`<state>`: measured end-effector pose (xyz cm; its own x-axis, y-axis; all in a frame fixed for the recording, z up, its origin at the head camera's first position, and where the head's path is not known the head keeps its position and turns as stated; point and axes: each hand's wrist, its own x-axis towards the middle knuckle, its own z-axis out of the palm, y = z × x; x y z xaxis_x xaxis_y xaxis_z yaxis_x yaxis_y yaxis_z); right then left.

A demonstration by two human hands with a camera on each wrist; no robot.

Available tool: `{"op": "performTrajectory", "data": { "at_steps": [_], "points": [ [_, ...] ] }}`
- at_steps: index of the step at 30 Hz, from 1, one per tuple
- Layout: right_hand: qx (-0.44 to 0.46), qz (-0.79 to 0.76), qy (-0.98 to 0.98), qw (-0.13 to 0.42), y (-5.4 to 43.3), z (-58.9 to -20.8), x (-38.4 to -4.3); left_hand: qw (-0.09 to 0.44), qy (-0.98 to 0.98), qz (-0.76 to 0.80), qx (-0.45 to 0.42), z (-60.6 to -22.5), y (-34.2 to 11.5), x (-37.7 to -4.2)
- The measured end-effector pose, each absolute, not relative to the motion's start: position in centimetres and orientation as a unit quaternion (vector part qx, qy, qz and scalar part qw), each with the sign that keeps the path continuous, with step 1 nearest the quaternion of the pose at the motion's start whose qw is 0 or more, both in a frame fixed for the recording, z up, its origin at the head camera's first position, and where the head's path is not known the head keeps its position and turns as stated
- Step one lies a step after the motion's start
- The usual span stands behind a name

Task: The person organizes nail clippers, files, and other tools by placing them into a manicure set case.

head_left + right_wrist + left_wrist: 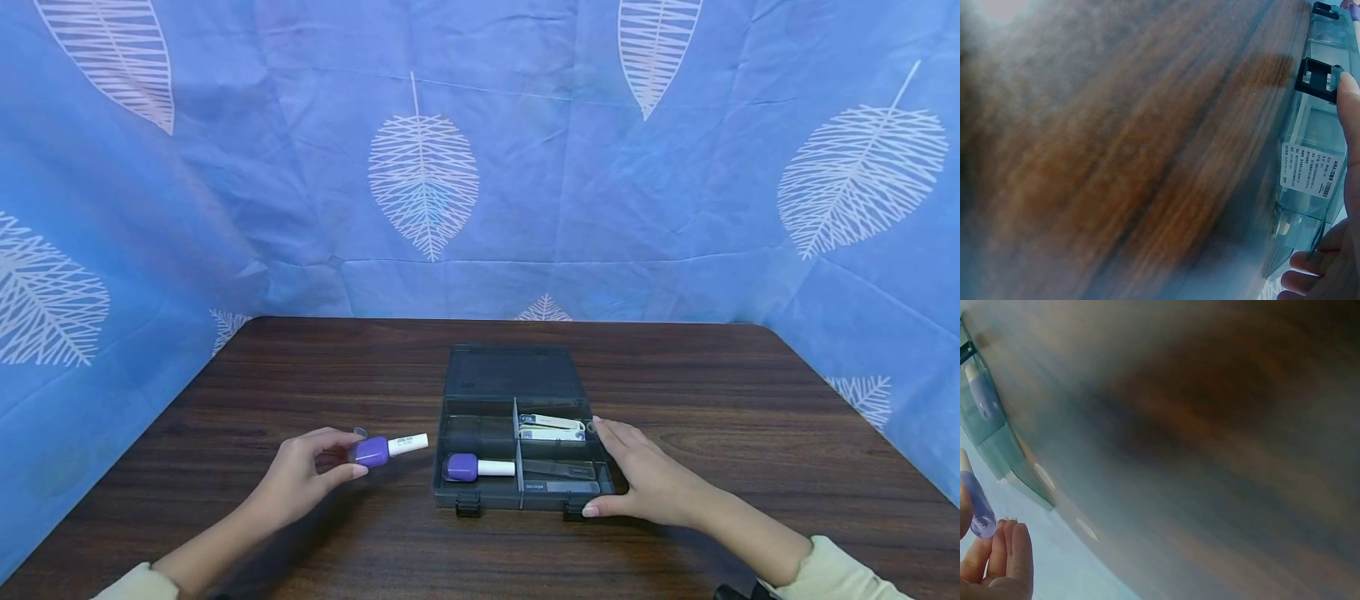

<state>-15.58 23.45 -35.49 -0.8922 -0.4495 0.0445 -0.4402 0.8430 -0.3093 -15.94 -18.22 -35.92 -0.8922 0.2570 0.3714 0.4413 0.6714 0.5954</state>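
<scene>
Between its thumb and fingers, my left hand pinches a purple nail polish bottle with a white cap, left of the box and above the table. The cap points right, toward the box. A dark see-through divided box stands with its lid raised at the back. My right hand holds the box's right end, thumb at the front latch and fingers along the side. A second purple nail polish bottle lies in the front left compartment. Pale nail clippers lie in the back right one.
A slim dark item with small lettering lies in the front right compartment. The box has two black front latches. Dark wood tabletop surrounds it, backed by a blue leaf-patterned cloth. A printed label shows on the box.
</scene>
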Motion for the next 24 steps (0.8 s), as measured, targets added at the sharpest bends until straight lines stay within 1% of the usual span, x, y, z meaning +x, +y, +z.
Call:
{"op": "performTrajectory", "data": {
  "at_steps": [17, 24],
  "points": [
    [-0.229, -0.157, 0.96, 0.021, 23.4, -35.4, -15.5, 0.079, -0.894, -0.366, -0.248, -35.3, -14.5, -16.3],
    [-0.227, -0.161, 0.96, 0.021, 23.4, -35.3, -15.5, 0.075, -0.88, -0.37, -0.288, -35.4, -12.8, -16.5]
  ]
}}
